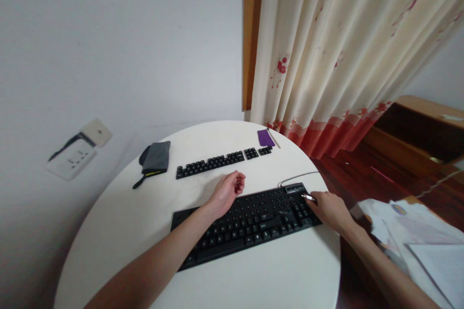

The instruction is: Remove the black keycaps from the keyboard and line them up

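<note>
Across the round white table [286,275], your left forearm hides part of the black keyboard [241,236], which lies aslant. Your left hand [227,192] curls by its far edge; I cannot tell whether it grips anything. Your right hand [328,206] pinches a slim tool [309,198], perhaps metal, above the number pad. Room is tight rightward, wider left and near.

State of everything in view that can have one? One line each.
Loose keycaps: lined up on the table
Keyboard: flat, some keycaps missing
Cable: runs from keyboard toward table edge
Left hand: fingers curled, grip unclear
Right hand: closed on metal tool
Pouch: lying; open or shut unclear
Purple cloth: flat
Curtain: hanging in folds
</note>
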Demonstrator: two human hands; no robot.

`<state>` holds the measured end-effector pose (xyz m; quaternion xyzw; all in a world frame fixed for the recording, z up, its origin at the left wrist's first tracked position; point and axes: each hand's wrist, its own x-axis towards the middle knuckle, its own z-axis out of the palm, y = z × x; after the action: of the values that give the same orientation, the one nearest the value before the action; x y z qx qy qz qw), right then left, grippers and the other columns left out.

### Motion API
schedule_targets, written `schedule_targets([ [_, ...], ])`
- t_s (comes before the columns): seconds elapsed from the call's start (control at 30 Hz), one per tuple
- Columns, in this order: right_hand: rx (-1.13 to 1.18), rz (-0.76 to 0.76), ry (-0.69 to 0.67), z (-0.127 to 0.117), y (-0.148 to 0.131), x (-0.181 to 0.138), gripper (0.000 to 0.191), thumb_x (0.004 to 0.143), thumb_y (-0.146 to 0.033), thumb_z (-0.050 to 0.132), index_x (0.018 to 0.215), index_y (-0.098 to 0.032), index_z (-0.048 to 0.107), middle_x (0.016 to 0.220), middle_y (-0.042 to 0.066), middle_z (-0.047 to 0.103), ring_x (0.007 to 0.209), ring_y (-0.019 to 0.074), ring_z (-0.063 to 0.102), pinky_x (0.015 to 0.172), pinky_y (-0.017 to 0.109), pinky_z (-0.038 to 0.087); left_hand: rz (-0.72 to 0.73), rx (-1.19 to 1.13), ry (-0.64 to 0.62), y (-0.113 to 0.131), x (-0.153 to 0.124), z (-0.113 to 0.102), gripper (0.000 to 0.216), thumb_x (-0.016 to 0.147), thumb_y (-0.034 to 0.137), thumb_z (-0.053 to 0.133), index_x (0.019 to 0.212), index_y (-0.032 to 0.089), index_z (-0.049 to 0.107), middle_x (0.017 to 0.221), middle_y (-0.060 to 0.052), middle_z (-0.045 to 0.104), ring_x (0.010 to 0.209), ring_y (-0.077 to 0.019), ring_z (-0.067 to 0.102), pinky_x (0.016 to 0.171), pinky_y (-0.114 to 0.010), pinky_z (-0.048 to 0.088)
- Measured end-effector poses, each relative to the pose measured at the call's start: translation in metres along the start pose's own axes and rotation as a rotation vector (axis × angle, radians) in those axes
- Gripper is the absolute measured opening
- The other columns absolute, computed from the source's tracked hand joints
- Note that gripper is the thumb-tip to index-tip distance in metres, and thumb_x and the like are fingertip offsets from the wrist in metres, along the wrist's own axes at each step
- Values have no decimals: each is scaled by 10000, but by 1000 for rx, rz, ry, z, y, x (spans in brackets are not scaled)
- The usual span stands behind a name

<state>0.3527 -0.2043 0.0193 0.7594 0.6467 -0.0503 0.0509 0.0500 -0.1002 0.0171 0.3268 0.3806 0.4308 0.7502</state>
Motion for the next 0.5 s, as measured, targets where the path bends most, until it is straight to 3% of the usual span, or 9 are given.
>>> schedule_targets([
  [0.23, 37, 73, 44, 2, 2, -3, 353, 941, -452, 445, 857, -218, 695, 835, 124, 742, 792, 275, 699, 613, 293, 368, 5, 5, 7, 0, 0, 1, 248, 793, 357, 658, 771, 112, 631, 661, -9, 527, 568, -93, 455, 542, -236, 322],
  [0.37, 135, 112, 195, -9, 5, 6, 420, 969, -472, 373, 816, -218, 670, 766, 113, 721, 725, 254, 682, 577, 286, 320, 0, 14, 3, 2, -1, 3, 249, 787, 359, 663, 767, 113, 627, 651, -7, 523, 565, -94, 453, 537, -235, 317],
  [0.5, 264, 46, 320, -30, -1, 30, 429, 977, -466, 383, 773, -197, 647, 752, 111, 712, 682, 223, 653, 583, 280, 315, -4, 16, 4, 2, -3, 4, 255, 789, 367, 657, 764, 116, 626, 652, -7, 523, 564, -95, 453, 534, -233, 315],
])
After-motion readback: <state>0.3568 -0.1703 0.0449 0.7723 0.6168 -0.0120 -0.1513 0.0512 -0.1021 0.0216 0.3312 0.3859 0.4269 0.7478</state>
